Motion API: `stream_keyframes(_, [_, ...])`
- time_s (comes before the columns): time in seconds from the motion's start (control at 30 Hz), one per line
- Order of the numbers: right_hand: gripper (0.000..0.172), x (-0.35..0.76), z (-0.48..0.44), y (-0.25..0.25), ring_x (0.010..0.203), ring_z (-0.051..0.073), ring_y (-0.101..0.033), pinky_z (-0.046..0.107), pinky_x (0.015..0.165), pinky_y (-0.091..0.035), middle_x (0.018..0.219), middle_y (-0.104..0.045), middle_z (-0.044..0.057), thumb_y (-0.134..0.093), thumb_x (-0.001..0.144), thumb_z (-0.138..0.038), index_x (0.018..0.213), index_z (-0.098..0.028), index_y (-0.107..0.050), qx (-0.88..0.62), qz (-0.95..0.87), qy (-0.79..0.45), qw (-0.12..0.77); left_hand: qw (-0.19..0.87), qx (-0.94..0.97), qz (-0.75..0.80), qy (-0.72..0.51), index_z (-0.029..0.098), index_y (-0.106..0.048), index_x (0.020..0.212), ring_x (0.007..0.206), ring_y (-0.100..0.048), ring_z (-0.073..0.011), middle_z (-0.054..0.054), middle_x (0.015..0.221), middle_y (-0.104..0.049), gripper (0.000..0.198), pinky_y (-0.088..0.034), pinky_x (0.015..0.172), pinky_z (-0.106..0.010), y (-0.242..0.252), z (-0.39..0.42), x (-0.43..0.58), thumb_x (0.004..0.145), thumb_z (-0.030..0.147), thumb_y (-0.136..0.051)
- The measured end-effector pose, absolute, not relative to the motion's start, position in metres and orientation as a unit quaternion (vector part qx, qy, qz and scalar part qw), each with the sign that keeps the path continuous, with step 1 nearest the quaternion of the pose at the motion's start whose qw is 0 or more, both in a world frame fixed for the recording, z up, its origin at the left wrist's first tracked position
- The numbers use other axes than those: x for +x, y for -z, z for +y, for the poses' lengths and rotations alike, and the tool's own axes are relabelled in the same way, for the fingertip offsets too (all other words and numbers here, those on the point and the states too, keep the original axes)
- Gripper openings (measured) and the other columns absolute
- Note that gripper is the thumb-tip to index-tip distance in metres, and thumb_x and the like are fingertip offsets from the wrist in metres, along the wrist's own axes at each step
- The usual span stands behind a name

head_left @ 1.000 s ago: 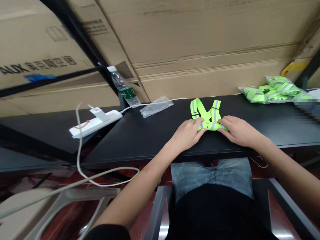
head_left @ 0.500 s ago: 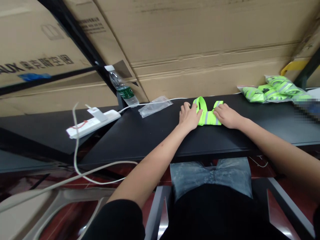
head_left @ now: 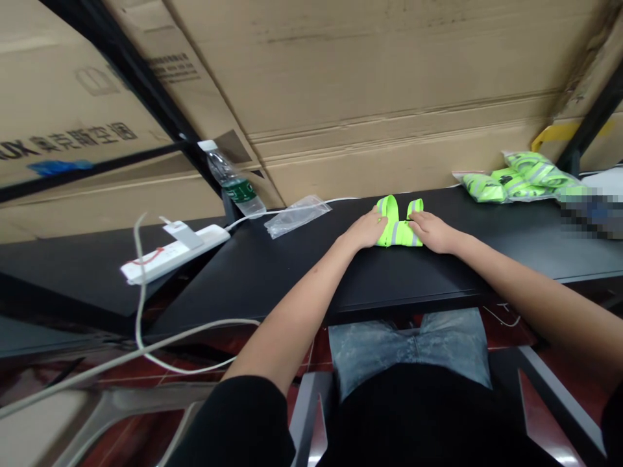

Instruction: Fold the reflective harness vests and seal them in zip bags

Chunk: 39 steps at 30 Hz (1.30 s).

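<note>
A neon yellow-green reflective strap (head_left: 400,234) with grey stripes lies folded on the black table, one loop standing up at its left and a shorter curled end at its right. My left hand (head_left: 367,229) grips the strap's left side, thumb on top and the other fingers partly hidden behind it. At the opposite side, my right hand (head_left: 433,233) holds the strap's right edge between thumb and fingers, just below the curled end.
An empty clear plastic bag (head_left: 296,216) lies to the left, near a water bottle (head_left: 238,185) and a white power strip (head_left: 178,251) with cables. Bagged reflective straps (head_left: 528,178) are piled at the back right. Cardboard (head_left: 389,84) stands behind the black table (head_left: 272,279).
My left fingers, spread earlier, have drawn in around the strap's left side. The strap's right end now curls over instead of sticking up flat. My head view has shifted slightly.
</note>
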State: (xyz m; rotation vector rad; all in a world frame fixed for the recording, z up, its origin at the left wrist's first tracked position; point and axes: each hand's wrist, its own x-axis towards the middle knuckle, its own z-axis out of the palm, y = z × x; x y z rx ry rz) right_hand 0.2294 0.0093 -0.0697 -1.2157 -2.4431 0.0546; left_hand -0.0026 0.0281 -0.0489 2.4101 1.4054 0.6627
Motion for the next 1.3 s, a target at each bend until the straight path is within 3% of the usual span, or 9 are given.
stream_keyframes(0.13, [0.046,0.235,0.011,0.066,0.126,0.032,-0.057,0.053,0.107,-0.042,0.13,-0.066,0.015,-0.027,0.102,-0.043,0.127,-0.019,-0.057,-0.425,-0.879,-0.058,0.208,0.166,0.835,0.492,-0.181,0.019,-0.072,0.094,0.107,-0.067,-0.0308,-0.015,0.107,-0.074,0.037,-0.047,0.098,-0.043,0.042,0.032,-0.002,0.094,0.038,-0.041])
stream_keyframes(0.3, [0.043,0.237,0.007,0.058,0.103,0.027,-0.069,0.043,0.088,-0.053,0.12,-0.07,0.016,-0.028,0.103,-0.044,0.128,-0.016,-0.05,-0.428,-0.873,-0.108,0.208,0.191,0.824,0.493,-0.205,0.019,-0.06,0.127,0.114,-0.064,-0.0293,-0.015,0.129,-0.067,0.044,-0.047,0.098,-0.042,0.043,0.029,-0.001,0.096,0.041,-0.038])
stream_keyframes(0.53, [0.038,0.232,0.008,0.059,0.113,0.029,-0.063,0.048,0.098,-0.049,0.122,-0.066,0.016,-0.028,0.103,-0.042,0.115,-0.019,-0.055,-0.419,-0.874,-0.098,0.227,0.207,0.811,0.487,-0.249,0.021,-0.061,0.124,0.123,-0.059,-0.0225,-0.009,0.136,-0.064,0.037,-0.043,0.106,-0.035,0.047,0.022,0.001,0.095,0.033,-0.041])
stream_keyframes(0.7, [0.042,0.233,0.009,0.06,0.13,0.035,-0.049,0.059,0.107,-0.038,0.13,-0.06,0.018,-0.03,0.101,-0.043,0.11,-0.018,-0.062,-0.417,-0.875,-0.049,0.242,0.18,0.767,0.552,-0.273,0.02,-0.063,0.118,0.13,-0.05,-0.0341,-0.016,0.133,-0.062,0.036,-0.038,0.109,-0.052,0.05,0.023,0.006,0.089,0.038,-0.051])
stream_keyframes(0.87, [0.047,0.231,0.009,0.057,0.125,0.031,-0.055,0.054,0.105,-0.043,0.134,-0.061,0.017,-0.028,0.101,-0.038,0.127,-0.016,-0.06,-0.381,-0.896,-0.046,0.221,0.194,0.738,0.583,-0.28,0.026,-0.071,0.098,0.118,-0.057,-0.0354,-0.011,0.115,-0.07,0.023,-0.039,0.105,-0.058,0.052,0.025,0.009,0.084,0.038,-0.057])
stream_keyframes(0.97, [0.051,0.23,0.012,0.055,0.123,0.03,-0.057,0.052,0.104,-0.045,0.137,-0.061,0.016,-0.028,0.1,-0.031,0.141,-0.014,-0.053,-0.359,-0.909,-0.054,0.203,0.205,0.731,0.576,-0.302,0.024,-0.073,0.097,0.117,-0.058,-0.0323,-0.011,0.116,-0.068,0.022,-0.041,0.106,-0.053,0.053,0.027,0.01,0.083,0.034,-0.059])
stream_keyframes(1.1, [0.053,0.229,0.021,0.055,0.124,0.032,-0.056,0.055,0.106,-0.042,0.132,-0.066,0.014,-0.028,0.097,-0.031,0.137,-0.016,-0.06,-0.348,-0.918,-0.057,0.183,0.219,0.728,0.553,-0.34,0.02,-0.073,0.107,0.118,-0.059,-0.0263,-0.011,0.123,-0.063,0.027,-0.044,0.108,-0.043,0.054,0.029,0.011,0.083,0.026,-0.061])
stream_keyframes(1.3, [0.057,0.228,0.031,0.059,0.128,0.033,-0.054,0.055,0.108,-0.039,0.135,-0.065,0.014,-0.027,0.097,-0.032,0.14,-0.015,-0.059,-0.355,-0.917,-0.071,0.164,0.262,0.718,0.527,-0.372,0.014,-0.068,0.125,0.12,-0.061,-0.0258,-0.013,0.133,-0.064,0.044,-0.047,0.105,-0.041,0.051,0.026,0.008,0.082,0.022,-0.064])
